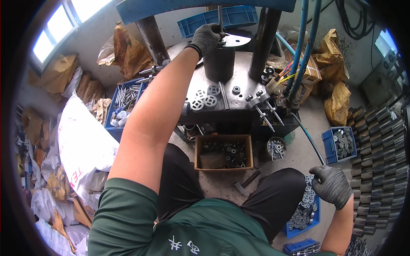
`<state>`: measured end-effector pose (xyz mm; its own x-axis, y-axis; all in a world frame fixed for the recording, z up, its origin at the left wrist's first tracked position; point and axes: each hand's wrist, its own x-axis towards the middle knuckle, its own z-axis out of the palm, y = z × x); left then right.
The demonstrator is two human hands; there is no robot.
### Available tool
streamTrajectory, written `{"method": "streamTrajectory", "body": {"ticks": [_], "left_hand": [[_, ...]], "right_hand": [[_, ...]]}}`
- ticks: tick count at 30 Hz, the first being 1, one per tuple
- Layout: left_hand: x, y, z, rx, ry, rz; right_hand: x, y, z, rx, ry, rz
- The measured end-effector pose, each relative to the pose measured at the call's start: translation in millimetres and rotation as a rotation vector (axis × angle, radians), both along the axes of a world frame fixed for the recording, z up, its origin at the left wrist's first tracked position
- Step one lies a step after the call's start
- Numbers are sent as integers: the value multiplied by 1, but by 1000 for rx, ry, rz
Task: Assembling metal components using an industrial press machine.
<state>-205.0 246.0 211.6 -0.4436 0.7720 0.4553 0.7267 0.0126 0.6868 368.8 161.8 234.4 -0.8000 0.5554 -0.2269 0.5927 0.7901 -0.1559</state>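
Note:
Both my hands wear dark grey knit gloves. My left hand (206,39) reaches far forward, its fingers closed at the lower end of an upright metal rod (220,18) over a thick dark cylindrical post (219,64). A flat shiny plate (237,40) with holes lies on top of the post beside the fingers; what sits under the fingertips is partly hidden. Low at the right, my right hand (332,186) is closed around the end of a long thin lever (308,137) that runs down from the press. Below that hand stands a blue bin (316,216) of slotted metal discs.
On the steel press table (245,68) lie several slotted discs (209,100), a loose rod (224,96), a small ring (236,90) and shafts with fittings (265,97). A parts box (249,152) and a hammer (245,184) are on the floor. A blue bin (328,146) stands right.

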Motion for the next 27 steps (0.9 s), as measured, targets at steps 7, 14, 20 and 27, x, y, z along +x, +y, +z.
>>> {"method": "streamTrajectory", "body": {"ticks": [7, 14, 20, 27], "left_hand": [[-4, 3, -4, 28, -80, -20], [-8, -4, -3, -3, -24, 18], [9, -9, 6, -64, 105, 82], [14, -9, 6, -15, 47, 21]], "right_hand": [[2, 3, -4, -10, 252, -131], [-2, 11, 1, -39, 146, -83], [-59, 85, 46, 571, 938, -21], [-117, 196, 89, 662, 784, -223]]}}
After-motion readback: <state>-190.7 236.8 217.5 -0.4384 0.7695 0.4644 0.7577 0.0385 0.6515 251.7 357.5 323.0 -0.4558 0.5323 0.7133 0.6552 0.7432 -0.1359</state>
